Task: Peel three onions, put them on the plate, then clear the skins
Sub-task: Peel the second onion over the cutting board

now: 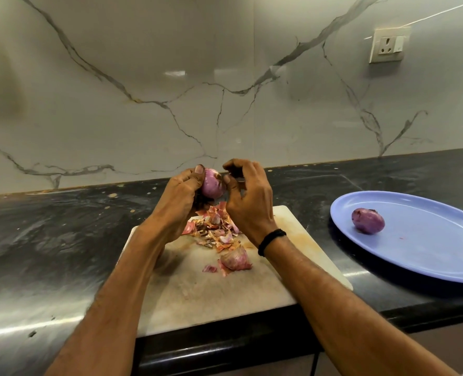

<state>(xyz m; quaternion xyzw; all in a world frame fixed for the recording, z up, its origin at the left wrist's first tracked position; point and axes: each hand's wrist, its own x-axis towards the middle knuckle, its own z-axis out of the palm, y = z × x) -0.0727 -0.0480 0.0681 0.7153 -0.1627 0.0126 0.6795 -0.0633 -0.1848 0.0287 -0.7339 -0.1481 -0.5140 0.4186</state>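
Second onion peeling underway. Left grip curling round it; right grip pinching skin at its end. Third onion waiting below grips. Next: stripping remainder, carrying rightward to plate.

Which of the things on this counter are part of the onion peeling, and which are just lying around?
For the job: held onion, left hand, right hand, peeled onion, blue plate, skins, cutting board.
Just there: wall socket, black wristband.
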